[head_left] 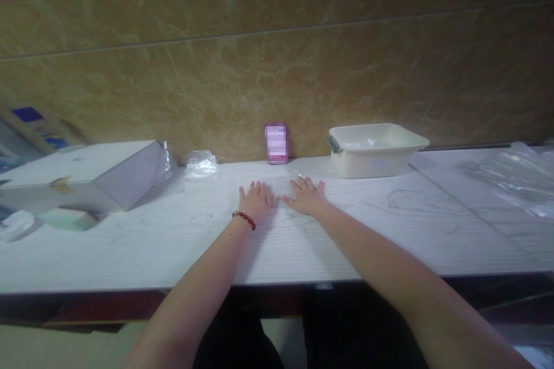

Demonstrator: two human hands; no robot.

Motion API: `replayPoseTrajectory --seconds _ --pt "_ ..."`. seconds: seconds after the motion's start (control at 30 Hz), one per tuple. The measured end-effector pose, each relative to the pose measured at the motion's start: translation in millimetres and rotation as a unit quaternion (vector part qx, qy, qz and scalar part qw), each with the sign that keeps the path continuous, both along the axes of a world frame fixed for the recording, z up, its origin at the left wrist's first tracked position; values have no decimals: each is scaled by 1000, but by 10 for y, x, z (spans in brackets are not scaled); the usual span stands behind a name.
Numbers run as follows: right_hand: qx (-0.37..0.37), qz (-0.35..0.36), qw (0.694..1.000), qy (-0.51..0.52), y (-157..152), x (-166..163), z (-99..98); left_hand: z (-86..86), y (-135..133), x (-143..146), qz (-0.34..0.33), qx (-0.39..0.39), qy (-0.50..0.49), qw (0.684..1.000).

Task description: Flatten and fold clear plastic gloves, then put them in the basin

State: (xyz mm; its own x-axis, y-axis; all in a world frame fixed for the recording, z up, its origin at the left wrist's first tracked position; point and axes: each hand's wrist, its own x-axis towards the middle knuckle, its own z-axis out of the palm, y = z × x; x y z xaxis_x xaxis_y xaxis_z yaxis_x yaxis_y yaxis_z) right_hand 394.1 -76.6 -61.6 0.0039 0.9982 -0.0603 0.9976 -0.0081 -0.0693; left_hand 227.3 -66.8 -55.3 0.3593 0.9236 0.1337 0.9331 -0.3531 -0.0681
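Mid-frame: your left hand (255, 200) and right hand (306, 198) splayed, apparently smoothing clear plastic (280, 188); next move calls for even pressure.

left hand (255, 202), right hand (306, 196): palms down, white table (173, 248) | cream basin (367, 162) at right

A cream tub (367, 166) stands well right of a white box (86, 162).

Dim light, perhaps from overhead; wall (242, 86) darkens toward upper right. Soft shadows across table (151, 248). Slight blur; upright screen (276, 143) pixelated.
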Motion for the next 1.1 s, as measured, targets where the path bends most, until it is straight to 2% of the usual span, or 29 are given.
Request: replayPoseTrajectory --seconds 0.17,0.37,0.47,0.77,1.1 --pt "17 6 1000 7 18 -1 -25 30 -56 158 -76 34 -31 996" --pt "-18 -1 1000 -23 -7 -13 33 33 -142 347 -188 12 -37 981" --pt "-27 4 999 -27 -24 -15 64 41 -159 404 -220 0 -42 975" --pt "-43 -2 999 -19 -20 -38 84 33 82 534 -210 -68 -42 975" --pt "5 2 1000 15 -11 -6 15 -54 356 502 -191 -66 -35 979"
